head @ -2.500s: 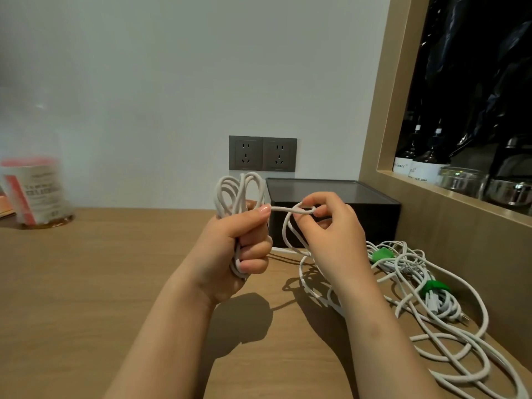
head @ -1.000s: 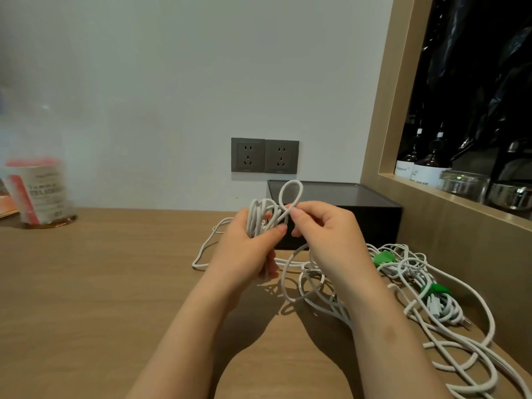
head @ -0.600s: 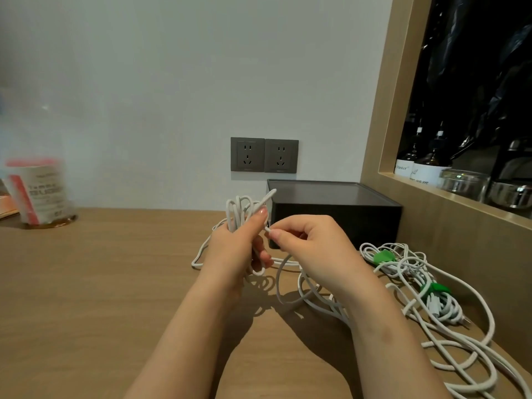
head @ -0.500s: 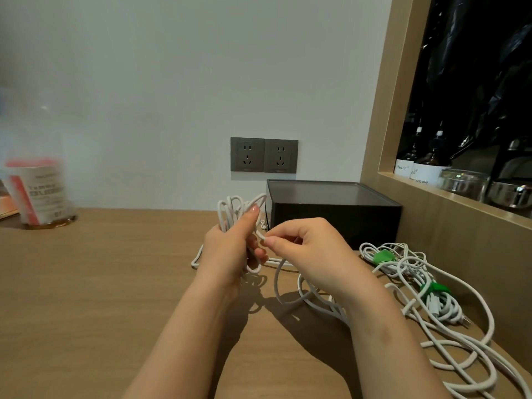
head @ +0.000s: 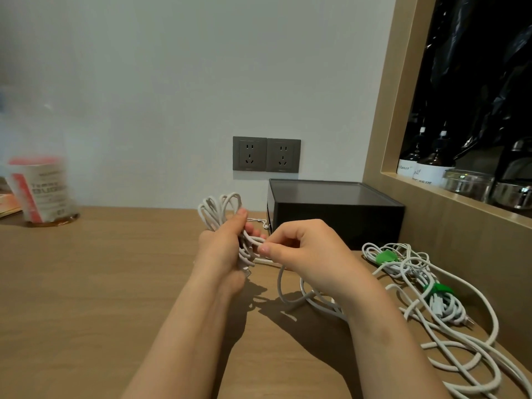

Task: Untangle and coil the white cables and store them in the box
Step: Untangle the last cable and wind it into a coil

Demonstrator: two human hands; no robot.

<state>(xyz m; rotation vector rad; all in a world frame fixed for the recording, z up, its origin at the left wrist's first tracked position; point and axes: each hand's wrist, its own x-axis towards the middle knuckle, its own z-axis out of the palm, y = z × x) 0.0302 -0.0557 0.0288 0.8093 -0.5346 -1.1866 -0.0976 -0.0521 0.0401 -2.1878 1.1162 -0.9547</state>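
Nearest on the wooden table (head: 100, 283), at the right, a loose heap of white cables (head: 449, 349) is lying tangled, with two green ties showing, one (head: 385, 257) at its far end and one (head: 437, 289) nearer; how many cables are in the heap cannot be told. Two bare hands are working above the table's middle. The left hand (head: 221, 254) is gripping one coiled white cable (head: 218, 208), fingers curled round the bundle, loops standing above the fist. The right hand (head: 311, 251) is pinching a strand between thumb and forefinger just beside that bundle, and the slack (head: 280, 286) is hanging down to the table. Behind the hands, one black box (head: 339, 220) is sitting against the wall, lid on. Above it, two grey sockets (head: 250, 153) (head: 283, 155) are sitting side by side. Far left, one blurred red-labelled jar (head: 40, 191) is standing; far right, two dark bottles (head: 408, 162) (head: 434, 165) are standing in a shelf recess.
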